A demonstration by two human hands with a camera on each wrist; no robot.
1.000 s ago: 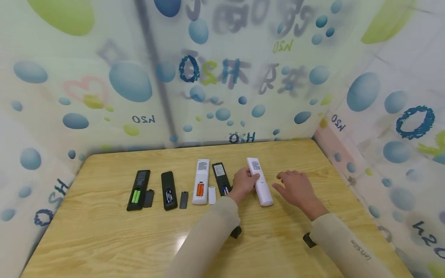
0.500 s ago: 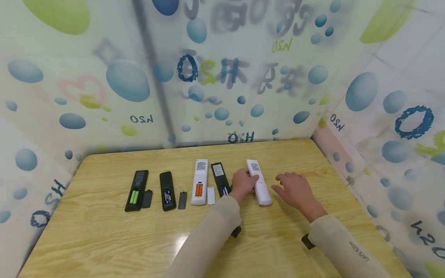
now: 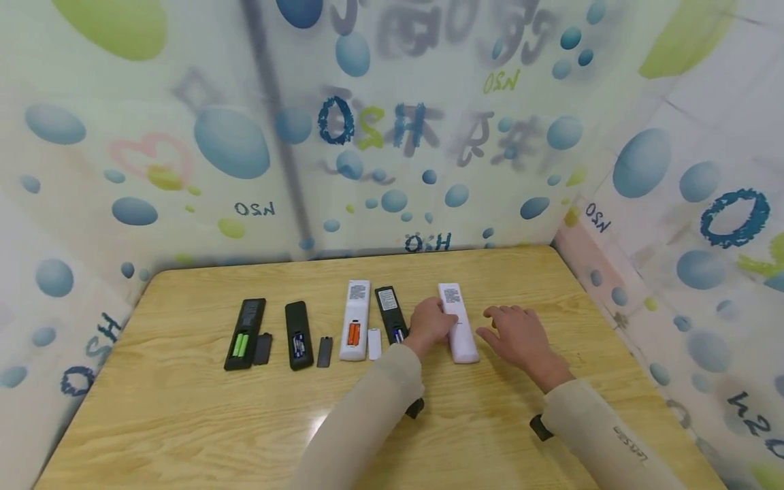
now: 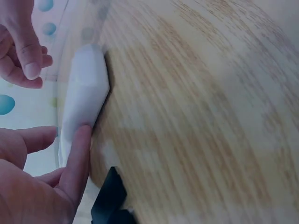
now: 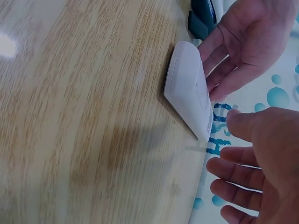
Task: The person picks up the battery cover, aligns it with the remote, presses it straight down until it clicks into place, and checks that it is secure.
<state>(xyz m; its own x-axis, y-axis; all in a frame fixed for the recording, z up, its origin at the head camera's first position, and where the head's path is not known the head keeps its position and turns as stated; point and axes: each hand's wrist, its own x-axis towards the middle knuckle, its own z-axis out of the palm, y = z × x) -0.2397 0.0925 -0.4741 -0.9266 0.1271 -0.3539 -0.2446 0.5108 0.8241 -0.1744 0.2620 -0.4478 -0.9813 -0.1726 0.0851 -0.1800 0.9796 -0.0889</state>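
A white remote control (image 3: 459, 325) lies back side up on the table (image 3: 184, 422), its battery cover on. My left hand (image 3: 431, 321) is at its left edge, one fingertip reaching onto the back. In the left wrist view, a straight finger of the left hand (image 4: 56, 182) touches the side of the white remote (image 4: 86, 88). To the right of the remote, my right hand (image 3: 520, 333) hovers apart from it, holding nothing. The right wrist view shows that right hand (image 5: 252, 168) with its fingers spread and relaxed.
Left of the hands lie a black remote (image 3: 390, 309) partly behind the left hand, a white remote (image 3: 355, 306) with orange batteries, and two black remotes, one (image 3: 297, 320) with blue batteries, one (image 3: 248, 316) with green. Loose covers, such as the white cover (image 3: 374, 344), lie beside them. Patterned walls enclose the table.
The white remote at my left hand has turned slightly, its far end shifting so it lies straighter. My left hand stays at its edge; the right hand has barely moved.
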